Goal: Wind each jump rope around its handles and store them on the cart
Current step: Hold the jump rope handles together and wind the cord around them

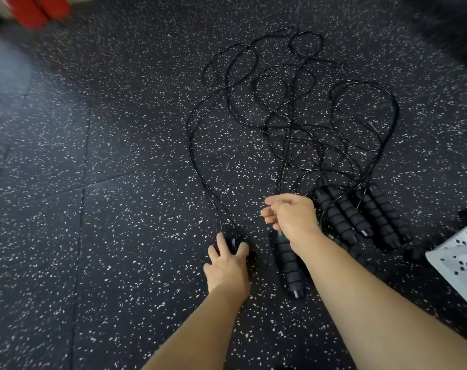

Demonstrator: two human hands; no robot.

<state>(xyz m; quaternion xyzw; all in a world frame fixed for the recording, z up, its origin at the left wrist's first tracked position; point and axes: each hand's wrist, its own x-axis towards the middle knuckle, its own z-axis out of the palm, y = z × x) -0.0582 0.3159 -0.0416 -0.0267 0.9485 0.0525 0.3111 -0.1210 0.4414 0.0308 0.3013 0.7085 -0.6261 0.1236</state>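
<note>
Tangling beside the white cart (459, 260), ropes (294, 124) flank left hand (228, 265) gripping handles (233, 241), right hand (291, 217) pinching cord (282, 182).

Black rubber floor (120, 156), white-speckled, tile seams visible; red cylinders (40, 9) (blurred) top left.

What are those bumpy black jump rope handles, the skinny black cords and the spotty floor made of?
The ridged black handles look like soft foam: matte, with squashy-looking rings, capped by shinier plastic ends. The thin black cords seem plastic-coated, since they gleam and hold springy loops. The black floor with white flecks looks like rubber tile, dull with seams.
</note>
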